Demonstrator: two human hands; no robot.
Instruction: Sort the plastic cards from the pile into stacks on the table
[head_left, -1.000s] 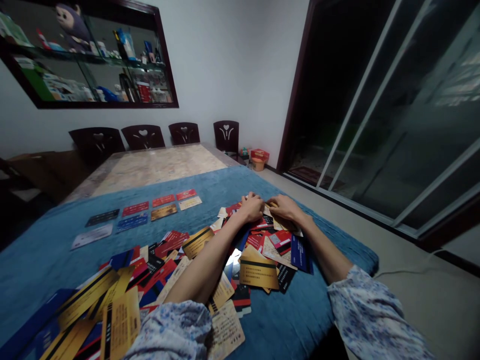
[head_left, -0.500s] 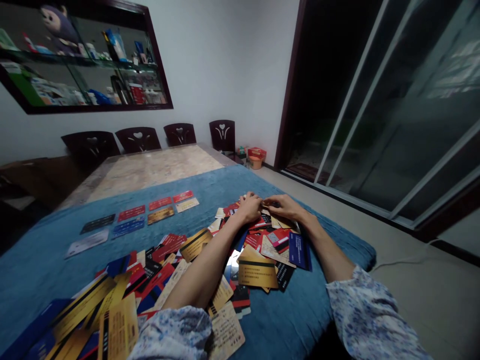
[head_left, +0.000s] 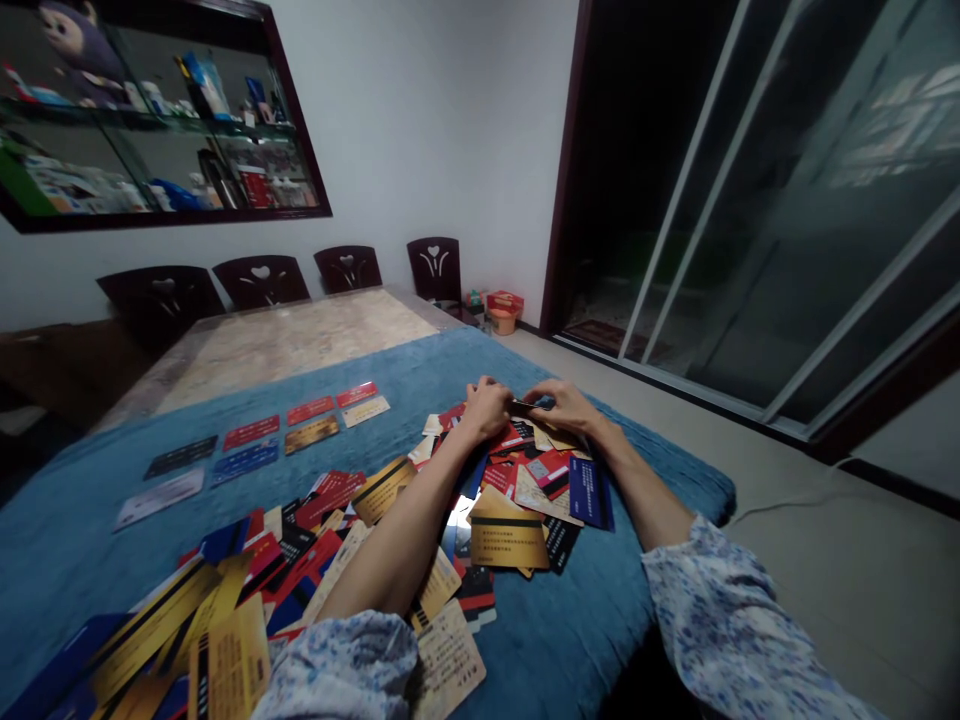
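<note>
Between my two hands is a dark-edged card [head_left: 528,404], seen almost edge-on at the far end of a loose pile of cards. My left hand [head_left: 489,408] is closed at its left end, fingers curled and partly hidden. My right hand [head_left: 564,408] pinches the other end. Under and in front of them lie overlapping red, black, gold and blue cards, among them a gold card [head_left: 510,535] and a blue card [head_left: 590,492]. More of the pile spreads to the left beneath my left forearm, with gold cards [head_left: 232,655] nearest me.
Two rows of separate cards lie farther left, including a black card [head_left: 181,457] and a cream card [head_left: 367,411]. A blue cloth [head_left: 420,365] covers the near part of the table. Dark chairs [head_left: 435,270] line the far side; a sliding glass door [head_left: 780,220] is at right.
The card between my hands has come up into clearer view, held edge-on. My hands stay near the same spot over the pile, and the whole view has shifted slightly.
</note>
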